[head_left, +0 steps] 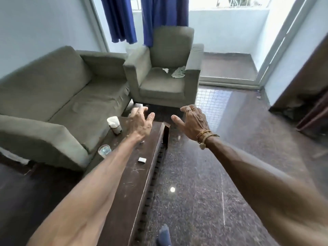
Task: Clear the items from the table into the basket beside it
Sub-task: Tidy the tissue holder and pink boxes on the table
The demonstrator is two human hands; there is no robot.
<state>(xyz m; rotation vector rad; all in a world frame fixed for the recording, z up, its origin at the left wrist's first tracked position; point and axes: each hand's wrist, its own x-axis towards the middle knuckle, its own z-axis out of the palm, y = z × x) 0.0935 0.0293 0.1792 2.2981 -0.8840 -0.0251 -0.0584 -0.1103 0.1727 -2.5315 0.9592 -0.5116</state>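
Fingers (142, 111) spread and empty on both hands! The left hand (140, 122) hovered over the far end of the table (131, 183), the paper-stuffed cup (114, 125) just to its left (standing upright), well apart from the right hand (193, 121).

Both forearms are bare. The right hand (193, 121) wears two rings (188, 109) on its fingers. Just behind it, at the wrist, sit a gold-toned bangle (204, 133) and a tan cord (210, 136), with a round bead (202, 146) hanging beneath. The left hand (142, 123) shows what looks like a thin band (150, 118) on one finger. Well behind the hands, blurred blue cloth (164, 234) covers a foot or leg.
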